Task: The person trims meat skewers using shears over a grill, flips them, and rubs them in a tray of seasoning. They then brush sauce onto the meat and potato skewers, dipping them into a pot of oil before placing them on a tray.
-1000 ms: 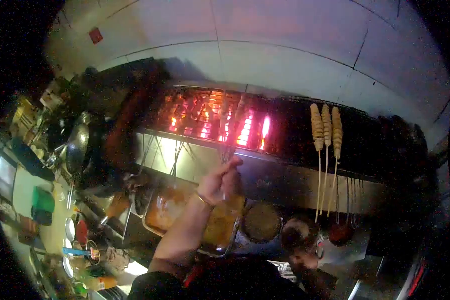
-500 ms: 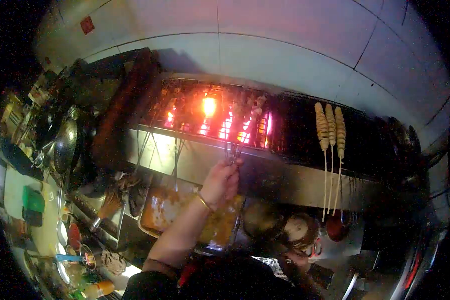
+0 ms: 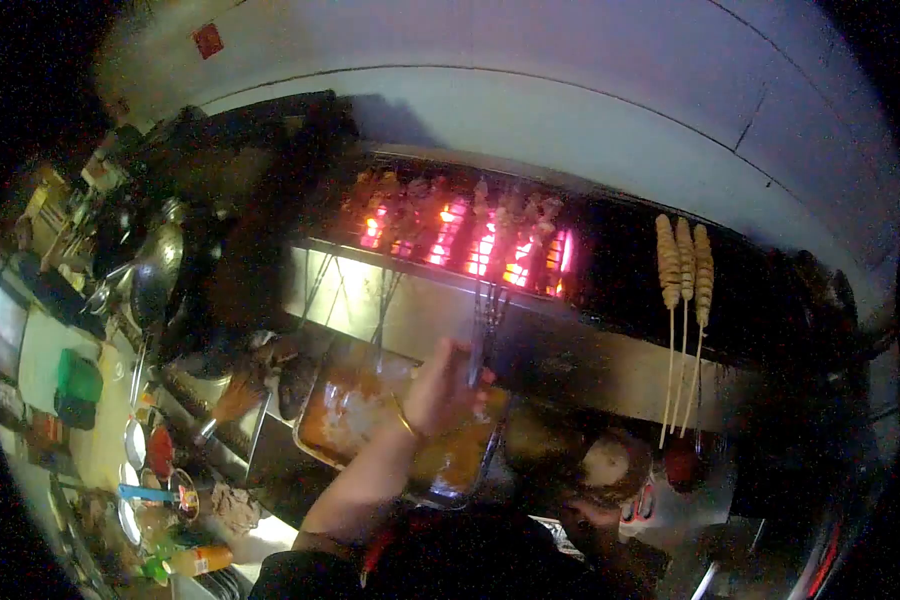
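Observation:
My left hand (image 3: 448,378), with a gold bangle at the wrist, is smeared by motion over a rectangular metal tray (image 3: 315,452) holding orange-brown liquid. Beside its fingers are the metal handles of skewers (image 3: 488,315), which lead up to the grill; I cannot tell if it grips them. Chunks of meat (image 3: 515,215) on these skewers lie above the glowing coals (image 3: 482,250). Low on the right, my right hand (image 3: 595,514) shows dimly below a round container (image 3: 605,465) with pale contents, close to red-handled scissors (image 3: 642,503); its fingers are in shadow.
Three spiral-cut pieces on wooden sticks (image 3: 684,265) rest on the grill's dark right part. More skewer handles (image 3: 382,310) overhang the front ledge (image 3: 590,355). A dented metal wok (image 3: 160,265), a brush (image 3: 235,398) and an orange bottle (image 3: 198,560) stand or lie at left.
My left hand has drawn down from the grill edge, baring more of the skewer handles. The whole scene has shifted a little to the right, and the bright flame has shrunk.

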The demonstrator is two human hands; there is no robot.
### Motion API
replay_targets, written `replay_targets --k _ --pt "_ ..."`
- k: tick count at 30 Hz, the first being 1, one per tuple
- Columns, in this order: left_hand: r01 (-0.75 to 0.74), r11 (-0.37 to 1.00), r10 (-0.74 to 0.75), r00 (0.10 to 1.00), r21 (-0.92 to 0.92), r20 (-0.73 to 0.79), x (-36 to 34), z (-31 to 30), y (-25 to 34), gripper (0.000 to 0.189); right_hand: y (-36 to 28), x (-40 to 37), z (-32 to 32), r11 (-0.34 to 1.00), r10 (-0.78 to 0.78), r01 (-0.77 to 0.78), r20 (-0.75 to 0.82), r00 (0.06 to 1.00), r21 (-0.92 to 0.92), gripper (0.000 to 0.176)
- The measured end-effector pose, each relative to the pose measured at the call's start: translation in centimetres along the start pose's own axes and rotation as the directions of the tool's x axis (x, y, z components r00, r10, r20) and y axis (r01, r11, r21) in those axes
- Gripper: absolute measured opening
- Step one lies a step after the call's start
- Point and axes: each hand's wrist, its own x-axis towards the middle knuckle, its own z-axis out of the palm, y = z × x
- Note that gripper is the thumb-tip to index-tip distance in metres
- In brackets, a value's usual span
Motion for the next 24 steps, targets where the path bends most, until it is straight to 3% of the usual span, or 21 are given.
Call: replay_targets --k 1,2,3,5,7,8,9,11,14,16,18,22,24 --pt "-0.03 0.999 0.027 0.998 -0.04 -0.061 -0.8 -0.1 -0.2 0.036 0.3 0.3 -0.1 1.0 -0.007 0.006 0.025 1.0 0.013 0.013" --pt "-0.054 0.963 0.069 0.997 0.266 -0.047 -0.9 -3.4 -0.6 0.041 0.6 0.5 -0.3 1.0 -0.015 0.014 0.045 0.999 0.028 0.013" --pt "-0.177 0.875 0.257 0.959 0.451 -0.121 -2.2 -4.3 0.0 0.039 0.8 0.8 -0.4 0.999 -0.023 0.02 0.063 0.998 0.041 0.012" --pt "-0.294 0.553 0.613 0.777 0.78 -0.142 -5.0 -4.4 1.5 0.036 1.1 1.1 -0.5 0.997 -0.042 0.036 0.09 0.995 0.063 0.012" --pt "-0.359 0.3 0.792 0.61 0.884 -0.021 -5.8 -3.1 3.7 0.031 1.4 1.6 -0.6 0.996 -0.05 0.04 0.118 0.992 0.082 0.012" --pt "-0.523 0.338 0.826 0.563 0.782 0.02 -4.8 -3.0 4.1 0.026 1.4 1.8 -0.7 0.995 -0.054 0.043 0.13 0.99 0.089 0.011" --pt "-0.44 0.094 0.83 0.53 0.893 0.174 -3.8 -3.4 5.0 0.031 1.6 2.1 -0.9 0.994 -0.061 0.048 0.14 0.988 0.094 0.012" --pt "-0.055 -0.41 0.735 0.571 0.91 0.366 -2.6 -1.9 7.0 0.043 1.9 2.3 -1.1 0.993 -0.069 0.052 0.16 0.985 0.103 0.012" --pt "0.239 -0.616 0.707 0.588 0.75 0.393 0.5 -3.0 6.6 0.05 2.3 2.0 -1.2 0.992 -0.068 0.047 0.182 0.981 0.118 0.013" --pt "0.346 -0.534 0.665 0.736 0.771 0.13 1.2 -2.6 7.1 0.047 2.6 1.9 -1.4 0.992 -0.065 0.042 0.192 0.979 0.123 0.014" --pt "0.416 -0.408 0.582 0.805 0.813 -0.12 1.8 -2.8 7.6 0.039 2.7 1.8 -1.5 0.991 -0.061 0.035 0.2 0.978 0.13 0.016" --pt "0.352 -0.46 0.501 0.861 0.815 -0.089 1.5 -3.2 9.3 0.028 2.6 1.4 -1.7 0.99 -0.041 0.011 0.205 0.978 0.143 0.019" --pt "0.219 -0.395 0.517 0.856 0.892 0.019 0.9 -3.3 9.7 0.027 2.5 1.2 -1.7 0.989 -0.026 -0.005 0.209 0.978 0.147 0.02"
